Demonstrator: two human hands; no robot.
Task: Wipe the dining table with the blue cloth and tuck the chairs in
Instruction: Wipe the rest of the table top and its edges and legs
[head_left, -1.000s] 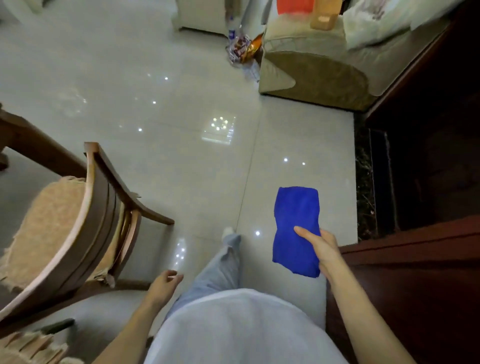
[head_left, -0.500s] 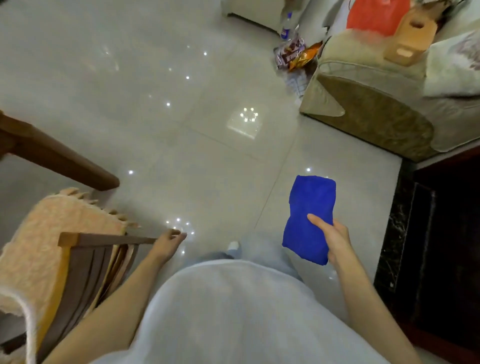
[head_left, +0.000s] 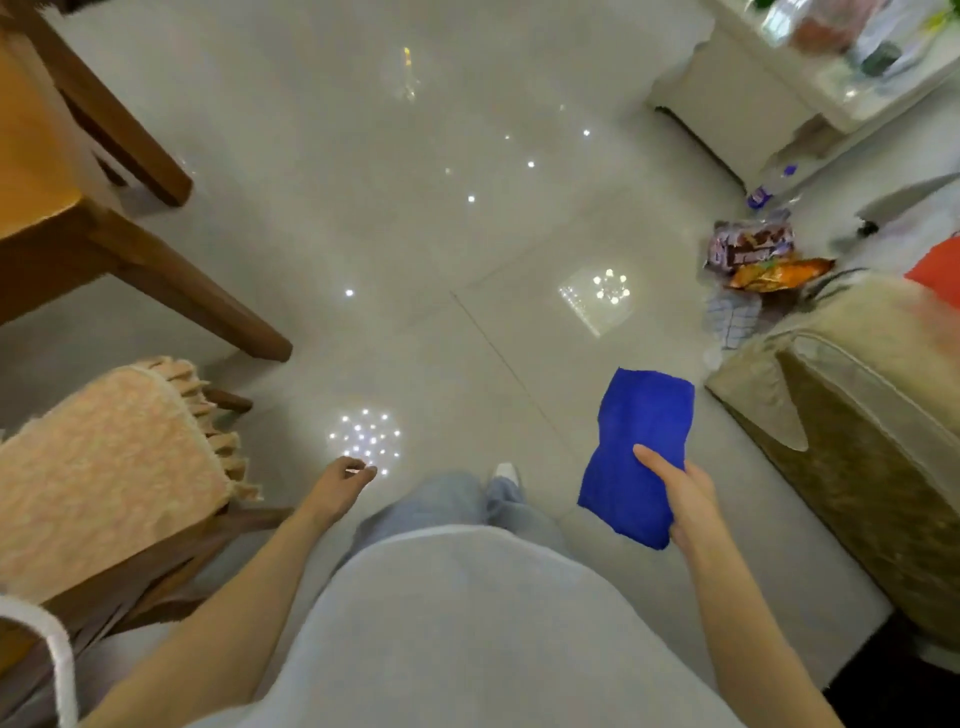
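Your right hand (head_left: 680, 499) is gripping the blue cloth (head_left: 636, 452) above the tiled floor (head_left: 415, 234); your left hand (head_left: 340, 480) is hanging loosely curled, empty, beside the cushioned chair (head_left: 104, 467).

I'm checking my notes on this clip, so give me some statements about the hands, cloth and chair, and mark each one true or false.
1. The right hand holds the blue cloth. True.
2. The left hand grips the chair. False: it hangs beside the chair, holding nothing.
3. Some snack packets lie on the floor. True.
4. The chair's cushion is blue. False: it is peach.
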